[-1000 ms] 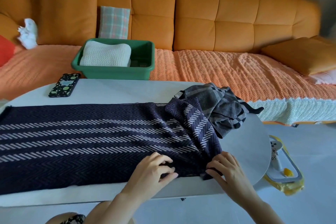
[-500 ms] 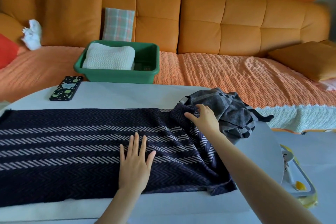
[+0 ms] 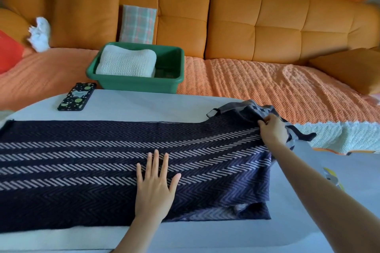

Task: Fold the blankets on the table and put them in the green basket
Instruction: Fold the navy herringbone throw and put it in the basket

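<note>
Across the tabletop (image 3: 133,104) I see the navy blanket (image 3: 72,160) spread flat, the green basket (image 3: 141,85) (white blanket (image 3: 125,63) inside) on the sofa (image 3: 267,26) behind. Left hand (image 3: 153,191) presses the navy blanket, fingers straight; right hand (image 3: 272,131) pinches its far corner in curled fingers.

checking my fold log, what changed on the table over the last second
Both hands left the near edge of the dark striped blanket. The left hand now presses flat on it; the right hand reached its far right corner, pinched it and pulled the bunched end flat, partly over the grey checked blanket. The green basket, white blanket and phone stayed put.
</note>
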The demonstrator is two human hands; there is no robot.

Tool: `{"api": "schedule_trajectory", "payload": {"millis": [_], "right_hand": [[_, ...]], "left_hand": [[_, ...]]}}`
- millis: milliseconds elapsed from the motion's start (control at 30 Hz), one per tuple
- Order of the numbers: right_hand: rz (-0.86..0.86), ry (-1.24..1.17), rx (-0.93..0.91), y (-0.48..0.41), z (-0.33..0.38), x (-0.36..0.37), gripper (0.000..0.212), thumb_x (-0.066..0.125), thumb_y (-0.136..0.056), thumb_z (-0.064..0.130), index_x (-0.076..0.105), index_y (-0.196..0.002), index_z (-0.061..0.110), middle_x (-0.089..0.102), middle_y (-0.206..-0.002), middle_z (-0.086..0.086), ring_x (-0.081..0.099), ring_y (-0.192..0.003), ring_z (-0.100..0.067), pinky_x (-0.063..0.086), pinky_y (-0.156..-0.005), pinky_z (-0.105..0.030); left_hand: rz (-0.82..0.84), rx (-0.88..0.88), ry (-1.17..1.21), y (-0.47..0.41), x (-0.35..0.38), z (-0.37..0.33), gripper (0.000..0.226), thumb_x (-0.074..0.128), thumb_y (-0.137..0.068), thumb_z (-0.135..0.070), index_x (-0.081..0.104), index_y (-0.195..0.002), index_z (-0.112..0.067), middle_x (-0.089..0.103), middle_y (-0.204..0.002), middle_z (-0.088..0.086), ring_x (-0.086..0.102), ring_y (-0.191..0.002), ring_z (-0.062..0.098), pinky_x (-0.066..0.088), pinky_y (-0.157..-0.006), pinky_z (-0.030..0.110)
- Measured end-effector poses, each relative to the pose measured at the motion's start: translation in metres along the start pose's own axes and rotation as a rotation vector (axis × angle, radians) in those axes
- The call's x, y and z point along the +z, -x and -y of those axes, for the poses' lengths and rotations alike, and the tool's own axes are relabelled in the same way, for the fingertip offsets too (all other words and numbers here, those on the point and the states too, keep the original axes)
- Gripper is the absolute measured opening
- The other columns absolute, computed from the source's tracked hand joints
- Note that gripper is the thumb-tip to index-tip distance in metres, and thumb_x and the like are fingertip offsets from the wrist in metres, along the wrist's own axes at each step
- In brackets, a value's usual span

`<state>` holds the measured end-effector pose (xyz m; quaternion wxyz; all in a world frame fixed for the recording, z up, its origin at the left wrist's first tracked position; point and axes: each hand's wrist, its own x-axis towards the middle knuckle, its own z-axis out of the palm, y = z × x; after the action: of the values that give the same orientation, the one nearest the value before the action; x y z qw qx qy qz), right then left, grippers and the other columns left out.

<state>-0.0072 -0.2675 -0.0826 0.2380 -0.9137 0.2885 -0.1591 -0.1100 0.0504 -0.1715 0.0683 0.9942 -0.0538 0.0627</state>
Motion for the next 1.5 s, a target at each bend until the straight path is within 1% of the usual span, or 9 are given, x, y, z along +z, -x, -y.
{"api": "schedule_trajectory", "payload": {"millis": [200, 333, 433, 500, 733, 1000, 1167, 1367, 1500], "right_hand": [[0.019, 0.133, -0.034, 0.001, -0.012, -0.003, 0.019, 0.053, -0.095, 0.019, 0.060, -0.101, 0.002, 0.060, -0.081, -0.013, 0.054, -0.068, -0.029, 0.043, -0.056, -0.034], [-0.042, 0.277, -0.219, 0.005, 0.003, -0.003, 0.042, 0.054, -0.093, 0.029, 0.049, -0.129, 0.006, 0.048, -0.129, -0.016, 0.037, -0.121, -0.035, 0.036, -0.097, -0.044], [-0.026, 0.166, -0.507, 0.015, 0.041, 0.011, 0.038, 0.057, -0.092, 0.027, 0.055, -0.125, 0.010, 0.053, -0.127, -0.009, 0.037, -0.120, -0.031, 0.032, -0.098, -0.041], [0.142, 0.080, -0.605, 0.024, 0.070, 0.029, 0.032, 0.059, -0.091, 0.025, 0.061, -0.120, 0.013, 0.059, -0.121, -0.006, 0.040, -0.118, -0.028, 0.034, -0.097, -0.039], [0.467, 0.145, -0.640, 0.041, 0.120, 0.094, 0.029, 0.063, -0.087, 0.034, 0.063, -0.111, 0.018, 0.062, -0.109, -0.002, 0.041, -0.112, -0.026, 0.030, -0.092, -0.033], [0.449, 0.141, -0.624, 0.036, 0.117, 0.112, 0.003, 0.058, -0.090, 0.020, 0.059, -0.089, 0.018, 0.060, -0.106, -0.002, 0.041, -0.109, -0.024, 0.026, -0.086, -0.030], [0.481, 0.068, -0.654, 0.039, 0.119, 0.116, 0.021, 0.062, -0.088, 0.029, 0.057, -0.103, 0.015, 0.058, -0.105, -0.004, 0.043, -0.104, -0.025, 0.031, -0.087, -0.033], [0.337, 0.064, -0.676, 0.040, 0.124, 0.122, 0.009, 0.058, -0.091, 0.021, 0.060, -0.094, 0.013, 0.061, -0.100, -0.003, 0.041, -0.102, -0.024, 0.027, -0.085, -0.030], [0.468, 0.036, -0.692, 0.039, 0.124, 0.123, 0.012, 0.061, -0.089, 0.024, 0.061, -0.097, 0.015, 0.061, -0.101, -0.002, 0.046, -0.102, -0.022, 0.028, -0.081, -0.028]], "left_hand": [[0.007, -0.005, 0.003, 0.000, 0.000, 0.000, 0.069, 0.015, -0.093, -0.061, 0.040, -0.140, -0.017, 0.036, -0.147, 0.011, 0.033, -0.136, 0.028, 0.017, -0.107, 0.051], [0.004, -0.001, 0.006, -0.001, 0.000, -0.001, 0.068, 0.014, -0.093, -0.061, 0.038, -0.141, -0.020, 0.034, -0.148, 0.011, 0.033, -0.136, 0.029, 0.016, -0.107, 0.051], [-0.003, 0.001, 0.007, -0.001, 0.001, 0.000, 0.067, 0.014, -0.093, -0.061, 0.037, -0.142, -0.022, 0.033, -0.149, 0.010, 0.031, -0.137, 0.029, 0.015, -0.107, 0.051], [-0.001, -0.002, 0.006, 0.000, 0.000, -0.001, 0.067, 0.015, -0.093, -0.061, 0.038, -0.142, -0.022, 0.033, -0.149, 0.010, 0.031, -0.137, 0.029, 0.015, -0.107, 0.051], [0.005, -0.008, 0.031, 0.001, -0.003, -0.001, 0.066, 0.017, -0.092, -0.061, 0.039, -0.141, -0.023, 0.033, -0.149, 0.009, 0.032, -0.137, 0.028, 0.016, -0.106, 0.050], [-0.011, -0.009, 0.045, -0.001, -0.002, -0.001, 0.065, 0.020, -0.092, -0.061, 0.038, -0.142, -0.022, 0.032, -0.150, 0.008, 0.030, -0.138, 0.027, 0.015, -0.107, 0.049], [-0.009, -0.016, 0.047, 0.000, -0.002, -0.001, 0.067, 0.020, -0.092, -0.062, 0.037, -0.142, -0.022, 0.030, -0.150, 0.008, 0.028, -0.139, 0.026, 0.014, -0.108, 0.049], [-0.017, -0.014, 0.048, 0.001, -0.003, -0.001, 0.068, 0.019, -0.092, -0.063, 0.037, -0.142, -0.021, 0.029, -0.151, 0.009, 0.028, -0.139, 0.027, 0.013, -0.109, 0.049], [-0.017, -0.013, 0.056, 0.000, -0.004, -0.002, 0.068, 0.018, -0.091, -0.063, 0.038, -0.142, -0.021, 0.029, -0.151, 0.009, 0.027, -0.139, 0.026, 0.013, -0.108, 0.048]]}}
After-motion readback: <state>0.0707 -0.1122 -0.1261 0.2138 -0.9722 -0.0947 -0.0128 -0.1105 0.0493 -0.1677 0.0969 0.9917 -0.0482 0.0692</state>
